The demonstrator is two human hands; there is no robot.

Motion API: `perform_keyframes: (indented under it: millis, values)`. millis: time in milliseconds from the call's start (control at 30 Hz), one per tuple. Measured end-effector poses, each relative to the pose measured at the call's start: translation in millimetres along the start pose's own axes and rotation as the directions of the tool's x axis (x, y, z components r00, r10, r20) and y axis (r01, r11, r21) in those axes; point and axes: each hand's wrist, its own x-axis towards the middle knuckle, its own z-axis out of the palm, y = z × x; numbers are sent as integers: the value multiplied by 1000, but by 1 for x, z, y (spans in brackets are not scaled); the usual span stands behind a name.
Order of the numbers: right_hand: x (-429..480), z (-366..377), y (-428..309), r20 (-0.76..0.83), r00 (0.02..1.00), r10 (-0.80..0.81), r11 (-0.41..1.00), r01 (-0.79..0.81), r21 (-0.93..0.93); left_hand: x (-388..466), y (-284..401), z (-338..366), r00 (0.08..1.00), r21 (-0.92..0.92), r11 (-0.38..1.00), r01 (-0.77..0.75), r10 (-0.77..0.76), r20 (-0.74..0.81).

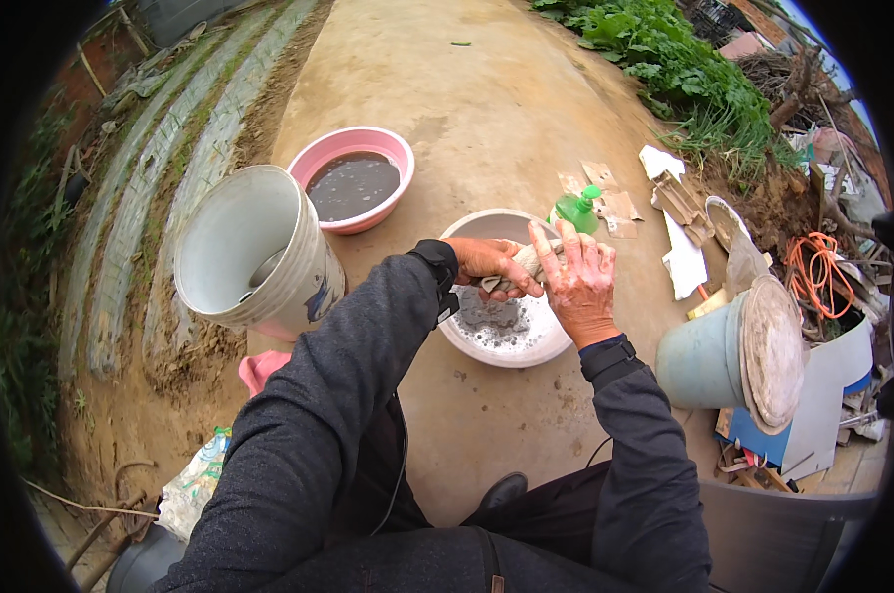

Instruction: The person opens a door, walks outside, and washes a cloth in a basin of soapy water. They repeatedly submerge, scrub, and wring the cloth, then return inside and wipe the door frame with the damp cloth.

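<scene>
Over a pale basin [491, 356] of sudsy, greyish water, my left hand [491, 263] grips a bunched, light-coloured wet cloth [528, 259]. My right hand [582, 285] lies against the cloth's right side with its fingers extended and slightly spread; whether it grips the cloth cannot be told. Just beyond that hand stands a green pump bottle [577, 211]. Farther left, a pink basin [402, 152] holds dark, murky water [353, 185]. Near it, a large whitish plastic bucket [299, 252] has a metallic object partly visible inside.
Flattened cardboard pieces [617, 207] lie beyond the bottle. A lidded light-blue bucket [699, 359] stands at right, beside scrap and an orange cord [817, 270]. Pink cloth [262, 369] lies at left, near plastic-covered planting rows [151, 200]. Leafy plants [662, 59] border the concrete path.
</scene>
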Motion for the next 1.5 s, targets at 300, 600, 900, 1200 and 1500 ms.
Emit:
perform_keyframes:
  millis: [300,600,900,1200,1500]
  values:
    - [-16,15,8,428,881,201,936,-302,182,33,-11,10,948,724,690,-5,233,-216]
    - [-33,44,-1,593,771,231,667,-569,481,38,-26,20,805,969,32,244,550,-221]
    - [-15,24,5,910,383,-159,-507,-822,258,37,-25,13,653,917,-153,369,745,-139]
    - [-13,19,4,911,365,-194,-524,-823,218,30,-21,11,709,924,-217,314,701,-76]
    - [-11,12,3,885,460,-76,-456,-805,379,23,-26,-1,749,997,-23,73,661,-40]
